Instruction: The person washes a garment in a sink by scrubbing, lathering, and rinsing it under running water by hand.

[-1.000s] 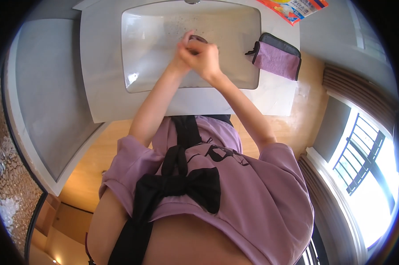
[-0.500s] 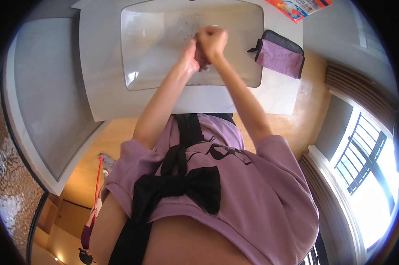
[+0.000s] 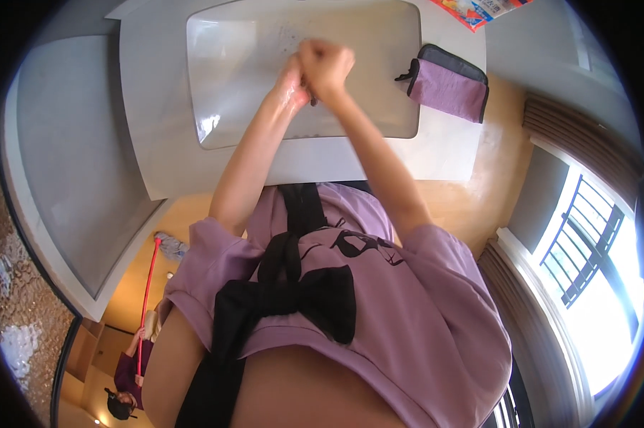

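Over the white sink [image 3: 229, 118], my two hands are pressed together. My right hand [image 3: 327, 68] lies on top, its fingers curled closed around my left hand. Most of my left hand [image 3: 292, 84] sits beneath it, so its fingers are largely hidden. Wet, whitish lather shines on the left wrist and the heel of that palm. No tool or other object shows between the hands. Small dark specks dot the basin just past them.
A folded purple cloth with black edging [image 3: 447, 89] lies on the counter [image 3: 447, 153] right of the sink. Beyond it is a colourful packet [image 3: 479, 11]. At the lower left, another person [image 3: 129, 371] holds a red-handled mop [image 3: 149, 285]. A barred window [image 3: 582, 235] is on the right.
My joined hands have shifted slightly left in the view, with the right still wrapped over the left. The other person and the red mop handle show more fully.
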{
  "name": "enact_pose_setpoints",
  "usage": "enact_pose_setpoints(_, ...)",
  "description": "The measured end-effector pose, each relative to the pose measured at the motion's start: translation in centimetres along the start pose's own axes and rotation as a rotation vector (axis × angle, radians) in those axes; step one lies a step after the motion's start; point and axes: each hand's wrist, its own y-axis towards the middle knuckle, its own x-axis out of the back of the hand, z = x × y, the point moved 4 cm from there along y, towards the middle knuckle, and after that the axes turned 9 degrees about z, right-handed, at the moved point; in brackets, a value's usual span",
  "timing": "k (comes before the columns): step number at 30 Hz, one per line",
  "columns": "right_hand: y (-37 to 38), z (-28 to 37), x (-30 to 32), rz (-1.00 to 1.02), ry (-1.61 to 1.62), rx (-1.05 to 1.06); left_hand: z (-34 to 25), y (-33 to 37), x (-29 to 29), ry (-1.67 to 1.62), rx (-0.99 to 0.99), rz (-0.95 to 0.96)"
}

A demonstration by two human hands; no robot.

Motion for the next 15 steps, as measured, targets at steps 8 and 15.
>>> enact_pose_setpoints(8,-2.5,1.7,-1.5,-0.038,0.002,0.171,-0.9,-0.1,1.3,-0.128,0.102,-0.066)
enact_pose_setpoints(15,3.2,-6.2,-2.0,0.424,0.563,-0.350,-2.3,-1.1,0.4,0.101,0.188,-0.080)
